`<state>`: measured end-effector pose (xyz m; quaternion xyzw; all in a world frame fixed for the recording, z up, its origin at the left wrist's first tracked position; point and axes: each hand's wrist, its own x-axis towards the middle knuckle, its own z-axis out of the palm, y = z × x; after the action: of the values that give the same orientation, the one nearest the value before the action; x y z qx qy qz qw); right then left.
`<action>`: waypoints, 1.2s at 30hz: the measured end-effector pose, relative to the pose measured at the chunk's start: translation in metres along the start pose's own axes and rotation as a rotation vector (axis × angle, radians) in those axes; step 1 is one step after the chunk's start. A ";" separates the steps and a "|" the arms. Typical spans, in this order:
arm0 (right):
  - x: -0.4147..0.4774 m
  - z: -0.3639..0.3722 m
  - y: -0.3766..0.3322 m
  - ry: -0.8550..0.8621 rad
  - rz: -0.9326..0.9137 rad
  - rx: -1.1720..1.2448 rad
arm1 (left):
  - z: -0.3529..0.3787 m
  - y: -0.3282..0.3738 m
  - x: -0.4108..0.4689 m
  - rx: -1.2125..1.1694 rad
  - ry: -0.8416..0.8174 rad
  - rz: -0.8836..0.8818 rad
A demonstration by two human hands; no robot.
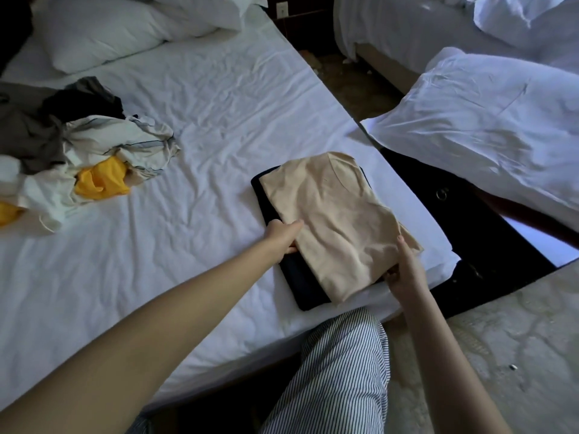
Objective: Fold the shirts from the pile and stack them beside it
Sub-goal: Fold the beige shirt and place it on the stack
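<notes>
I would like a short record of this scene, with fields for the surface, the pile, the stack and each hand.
surface: bed with a white sheet, pillow at the far end
unfolded: pile at the left, with grey, black, white and yellow cloth
stack: folded beige shirt on a folded dark shirt, near the bed's right edge
left: left hand grips the beige shirt's left edge
right: right hand grips its near right edge

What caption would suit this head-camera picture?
Left hand and right hand hold a folded beige shirt atop a dark shirt; pile at left.
</notes>
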<state>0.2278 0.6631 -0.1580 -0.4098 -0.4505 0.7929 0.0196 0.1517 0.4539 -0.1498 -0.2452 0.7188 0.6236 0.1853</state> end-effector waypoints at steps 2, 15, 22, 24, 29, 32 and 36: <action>-0.002 0.002 0.001 0.021 -0.017 0.003 | 0.007 0.001 -0.004 -0.001 -0.031 0.011; -0.021 -0.003 0.013 0.043 -0.143 -0.202 | -0.020 -0.020 -0.038 -0.134 -0.233 -0.112; -0.011 -0.008 -0.004 0.073 -0.133 -0.233 | -0.013 -0.029 -0.046 0.111 -0.441 -0.127; -0.012 -0.009 -0.001 0.098 -0.145 -0.259 | -0.021 -0.031 -0.043 0.158 -0.473 -0.166; -0.022 0.001 0.007 0.361 -0.476 -0.878 | -0.037 -0.010 -0.023 0.125 -0.545 -0.163; -0.025 0.021 0.006 0.436 -0.738 -1.067 | -0.037 0.018 -0.001 -0.052 -0.332 -0.130; -0.026 0.054 0.019 0.195 -0.966 -1.363 | -0.037 0.044 0.027 -0.199 -0.177 -0.149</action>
<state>0.2149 0.6036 -0.1416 -0.1606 -0.9531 0.2126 0.1438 0.1052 0.4186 -0.1239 -0.2591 0.6141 0.6954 0.2686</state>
